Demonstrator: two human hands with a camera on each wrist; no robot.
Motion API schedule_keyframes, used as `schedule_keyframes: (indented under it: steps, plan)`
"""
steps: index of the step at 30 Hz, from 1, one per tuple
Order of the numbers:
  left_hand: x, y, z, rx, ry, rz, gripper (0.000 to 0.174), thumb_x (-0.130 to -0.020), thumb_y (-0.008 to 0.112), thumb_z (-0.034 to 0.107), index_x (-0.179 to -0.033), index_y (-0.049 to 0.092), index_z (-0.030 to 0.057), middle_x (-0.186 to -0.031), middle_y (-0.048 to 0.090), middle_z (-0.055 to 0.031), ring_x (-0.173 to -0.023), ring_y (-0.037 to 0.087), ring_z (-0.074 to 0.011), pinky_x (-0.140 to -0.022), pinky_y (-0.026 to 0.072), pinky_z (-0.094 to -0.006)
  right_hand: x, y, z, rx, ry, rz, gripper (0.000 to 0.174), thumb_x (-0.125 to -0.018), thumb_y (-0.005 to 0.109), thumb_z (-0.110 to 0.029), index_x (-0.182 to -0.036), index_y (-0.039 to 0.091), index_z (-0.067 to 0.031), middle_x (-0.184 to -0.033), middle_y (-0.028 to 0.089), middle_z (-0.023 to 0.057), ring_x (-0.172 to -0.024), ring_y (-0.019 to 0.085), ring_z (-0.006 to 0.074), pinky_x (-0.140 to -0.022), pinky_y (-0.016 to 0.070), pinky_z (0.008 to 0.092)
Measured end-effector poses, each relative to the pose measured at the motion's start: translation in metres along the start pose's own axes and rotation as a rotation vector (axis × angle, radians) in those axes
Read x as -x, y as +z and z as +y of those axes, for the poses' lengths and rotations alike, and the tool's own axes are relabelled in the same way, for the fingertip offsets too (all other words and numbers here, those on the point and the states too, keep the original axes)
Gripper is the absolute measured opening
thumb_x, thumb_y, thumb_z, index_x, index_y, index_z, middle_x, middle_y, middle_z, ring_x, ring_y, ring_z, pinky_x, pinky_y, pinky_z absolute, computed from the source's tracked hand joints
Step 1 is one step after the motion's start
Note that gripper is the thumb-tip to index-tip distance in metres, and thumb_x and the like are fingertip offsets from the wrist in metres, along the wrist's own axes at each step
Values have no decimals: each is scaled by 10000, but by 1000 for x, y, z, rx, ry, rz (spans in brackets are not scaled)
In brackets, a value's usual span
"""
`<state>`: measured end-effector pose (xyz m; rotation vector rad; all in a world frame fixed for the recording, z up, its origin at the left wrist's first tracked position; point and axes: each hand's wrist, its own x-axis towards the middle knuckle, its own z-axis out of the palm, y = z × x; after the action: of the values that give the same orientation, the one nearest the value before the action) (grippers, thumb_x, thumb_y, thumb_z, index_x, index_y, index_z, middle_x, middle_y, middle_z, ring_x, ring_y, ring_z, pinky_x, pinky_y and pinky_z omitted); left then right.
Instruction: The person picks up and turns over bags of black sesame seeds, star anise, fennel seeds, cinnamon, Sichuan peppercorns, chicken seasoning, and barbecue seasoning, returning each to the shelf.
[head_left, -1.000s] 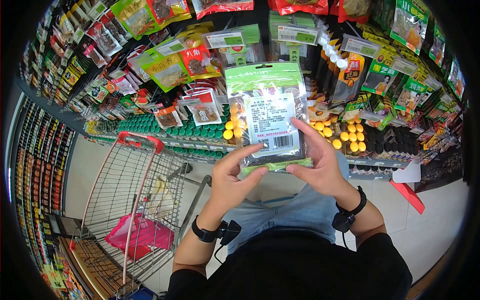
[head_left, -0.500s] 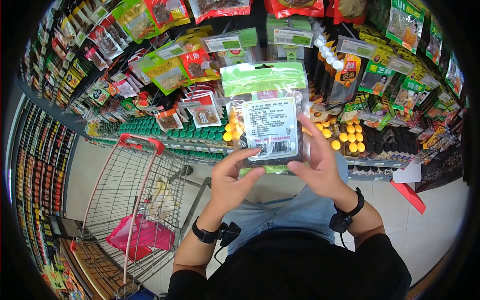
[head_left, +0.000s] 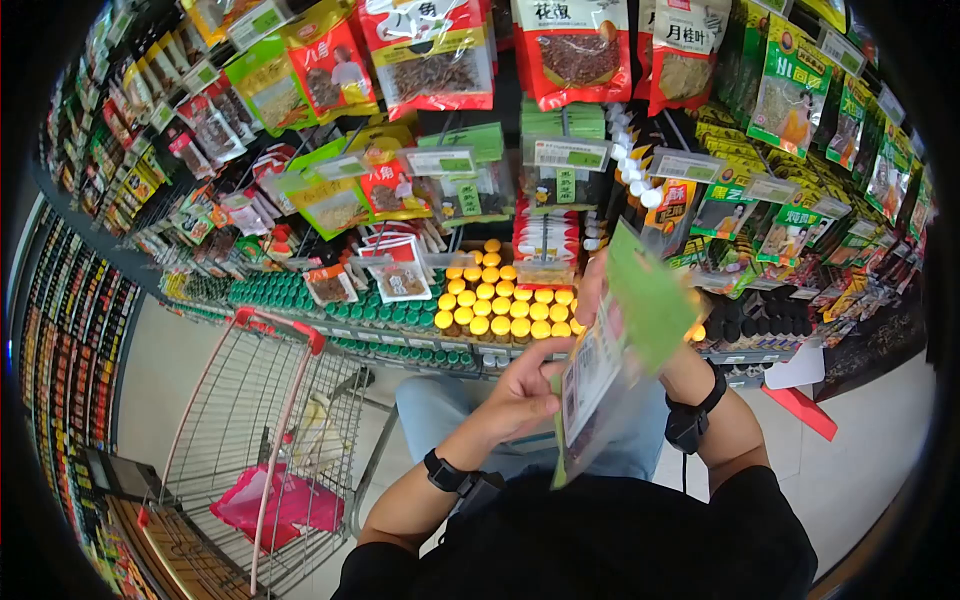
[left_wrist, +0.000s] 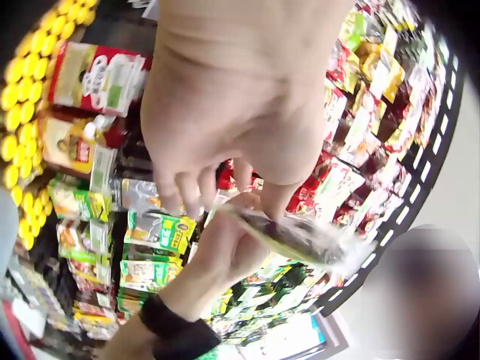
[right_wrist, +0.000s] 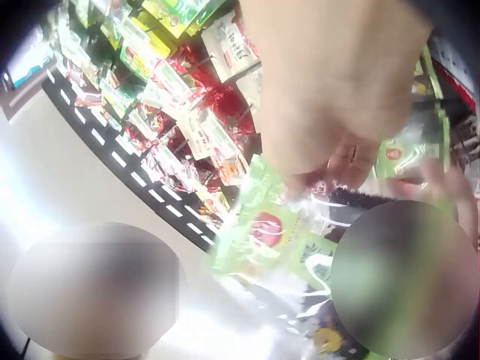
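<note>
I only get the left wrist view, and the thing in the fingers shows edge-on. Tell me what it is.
Observer: In the head view it is a clear packet with a green top strip and a white printed label.
Operator: Report what its other face shows.
Observer: The right wrist view shows green print with a round red mark on it; the rest is too blurred to read.
Operator: Tell me what stands beside the person.
Observer: A wire shopping cart stands on their left, with a pink thing lying in it.
</note>
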<state>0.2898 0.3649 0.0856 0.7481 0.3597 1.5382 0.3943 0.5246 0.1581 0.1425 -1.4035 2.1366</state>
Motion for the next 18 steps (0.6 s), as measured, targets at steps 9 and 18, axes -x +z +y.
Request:
schedule_keyframes:
  steps: [9,18]
  plan:
    - [-112,-68,91,-410,220,158,616,-953,342,484,-1300,419,-20,-1269,512,-124,-1146,511,-221,-932,429,-357,-40,-60,12,415,52,322,149,-869,609,-70,-845,461,-68,-846,645,42,-667,552,39,-539,422,180]
    - [-188,-83,112,-917,298,383,158,-816,679,88,-913,635,-29,-837,668,-44,-751,575,-60,-673,470,-226,-102,-83,24,438,-69,482,115,-857,587,9,-967,553,14,-929,661,75,-816,593,75,-689,465,200]
